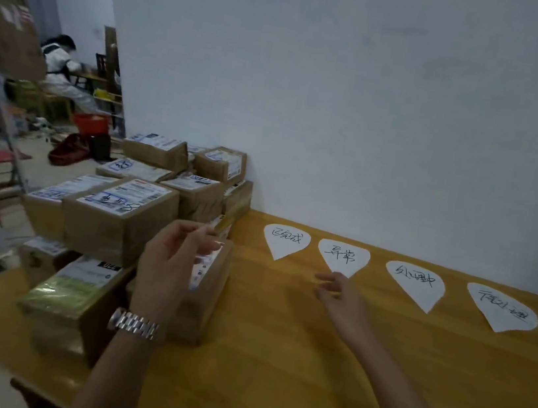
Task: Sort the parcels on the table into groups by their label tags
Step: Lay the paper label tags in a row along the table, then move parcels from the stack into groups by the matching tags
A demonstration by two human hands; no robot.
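Several brown taped parcels with white labels are stacked at the table's left, such as a large parcel (121,214) on top. A narrow parcel (204,295) stands nearest, at the pile's right edge. My left hand (170,259), with a metal watch at the wrist, hovers in front of that narrow parcel with relaxed fingers and holds nothing. My right hand (339,293) hangs loosely open above the table, just below a paper tag. Several white leaf-shaped paper tags with handwriting lie in a row along the wall: one tag (286,240), a second tag (343,256), a third tag (417,284).
The yellow wooden table (290,362) meets a white wall at the back. A fourth paper tag (501,311) lies far right. A green-wrapped parcel (71,293) sits low in the pile. Beyond the table's left edge a person sits among stools and a red bucket (91,123).
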